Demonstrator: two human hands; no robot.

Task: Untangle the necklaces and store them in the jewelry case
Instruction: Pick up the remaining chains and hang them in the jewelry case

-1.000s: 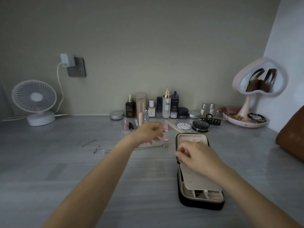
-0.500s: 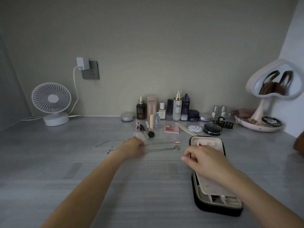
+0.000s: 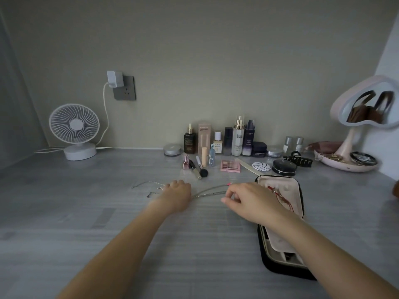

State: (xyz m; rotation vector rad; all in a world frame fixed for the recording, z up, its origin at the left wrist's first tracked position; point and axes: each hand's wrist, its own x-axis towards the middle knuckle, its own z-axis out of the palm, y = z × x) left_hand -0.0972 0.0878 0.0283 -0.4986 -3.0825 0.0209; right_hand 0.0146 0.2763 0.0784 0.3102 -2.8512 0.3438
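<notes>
Grey table (image 3: 86, 212), faint wood-grain streaks, matte. Left hand (image 3: 176, 192) knuckles-up on the surface at centre, fingers tucked away from view; cannot tell whether it grips anything. Two thin silver chains (image 3: 209, 192) come out from under it at 3 o'clock, running side by side, fine-linked, one with a small pink bit at its far end. Right hand (image 3: 250, 201) meets those ends: fingers curled, thumb and forefinger tips slightly apart with the chain ends between them; actual hold uncertain. More fine chain bits (image 3: 149, 184) lie loose at the left hand's 9 to 10 o'clock. Case (image 3: 280, 271) sits at the table's 4 o'clock, open: boxy black shell, zip edge, smooth cream lining; the right forearm crosses it. A thin red cord (image 3: 282, 198) lies looped across the raised lid's lining. Along the wall at 12 o'clock, a row of glossy bottles (image 3: 237, 137); before them a pink square palette (image 3: 230, 165), a brush (image 3: 199, 166), a toothed black claw (image 3: 299, 160). Round white slatted fan (image 3: 74, 126) at 10 o'clock. Heart-shaped pink mirror (image 3: 364, 108) on a dish base at 2 o'clock.
</notes>
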